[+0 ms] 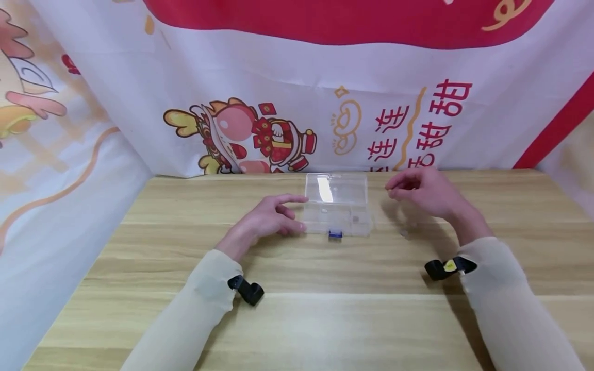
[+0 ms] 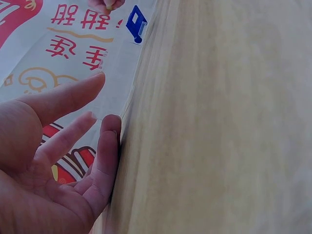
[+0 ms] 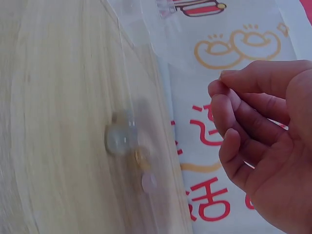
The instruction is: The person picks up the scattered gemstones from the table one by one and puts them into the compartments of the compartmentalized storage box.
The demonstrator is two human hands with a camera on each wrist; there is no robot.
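A clear plastic divided box (image 1: pixel 317 225) lies with its lid (image 1: pixel 343 190) raised at the back and a blue latch (image 1: pixel 335 234) at its front. My left hand (image 1: pixel 275 215) is at the box's left side, fingers extended and fingertips at its edge. Inside a right-hand compartment sits a small greyish piece (image 1: pixel 356 219). To the right of the box, my right hand (image 1: pixel 424 193) is raised above the table, thumb and forefinger pinching a tiny yellowish stone-like piece (image 2: pixel 110 7), mostly hidden by the fingertips.
Below my right hand, on the wooden table (image 1: pixel 297 330), lie a pale grey-green rounded stone (image 3: pixel 118 139), an amber one (image 3: pixel 142 158) and a pale pink one (image 3: pixel 149 182), all blurred. A printed cloth (image 1: pixel 278 67) hangs behind the table.
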